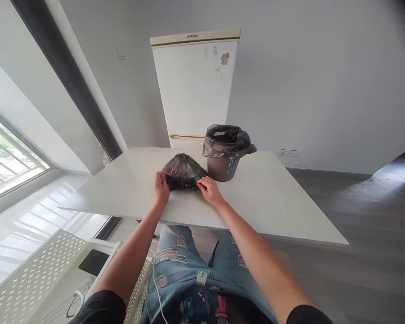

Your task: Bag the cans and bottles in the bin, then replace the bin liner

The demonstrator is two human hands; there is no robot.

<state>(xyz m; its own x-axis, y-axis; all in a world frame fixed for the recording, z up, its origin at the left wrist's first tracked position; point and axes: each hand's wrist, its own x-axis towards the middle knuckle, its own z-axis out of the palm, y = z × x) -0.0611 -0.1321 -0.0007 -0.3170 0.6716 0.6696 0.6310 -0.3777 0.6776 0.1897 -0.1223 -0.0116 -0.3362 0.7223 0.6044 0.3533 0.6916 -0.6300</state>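
– Holding what?
– Pinching near edge of black bag [185, 167], with left hand [161, 185] and right hand [209, 188] at opposite ends.
– Where?
– On white table [273, 202], beside lined bin [219, 168]; can't tell whether touching.

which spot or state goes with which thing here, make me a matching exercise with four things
Things
1. translucent black plastic bag
2. trash bin
3. refrigerator
4. ripped jeans

Places and states
A. white, standing beyond the far edge of the table
B. pale blue, with frayed tears
C. held at its sides by the left hand and right hand
D. standing on the table, with a dark liner folded over its rim

Right pairs: 1-C, 2-D, 3-A, 4-B
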